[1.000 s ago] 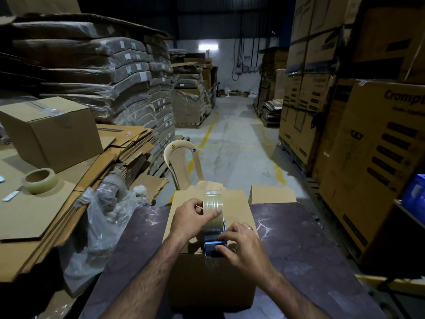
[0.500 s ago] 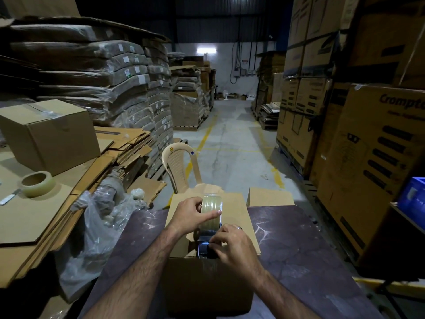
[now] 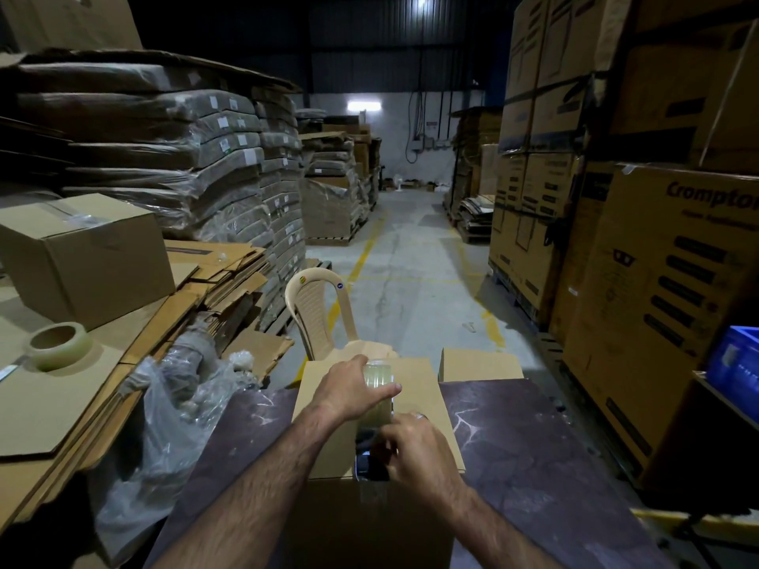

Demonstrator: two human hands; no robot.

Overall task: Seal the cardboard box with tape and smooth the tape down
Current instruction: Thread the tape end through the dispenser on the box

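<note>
A brown cardboard box (image 3: 427,408) stands on the dark marbled table (image 3: 534,466), its top flaps closed. A tape dispenser (image 3: 376,404) with a clear tape roll rests on the box top near its front edge. My left hand (image 3: 349,390) grips the roll from the left, thumb across it. My right hand (image 3: 415,449) holds the dispenser's dark lower end at the front edge. A short strip of clear tape (image 3: 371,492) runs down the box's front face.
A beige plastic chair (image 3: 316,314) stands behind the box. A second small box (image 3: 478,365) sits at the table's far right. At left are flattened cartons, a spare tape roll (image 3: 59,344), a sealed box (image 3: 86,256) and crumpled plastic (image 3: 172,425). Tall carton stacks line the right.
The view has tilted slightly. Both hands stay on the dispenser at the box's front edge, with my right hand shifted a little lower over it.
</note>
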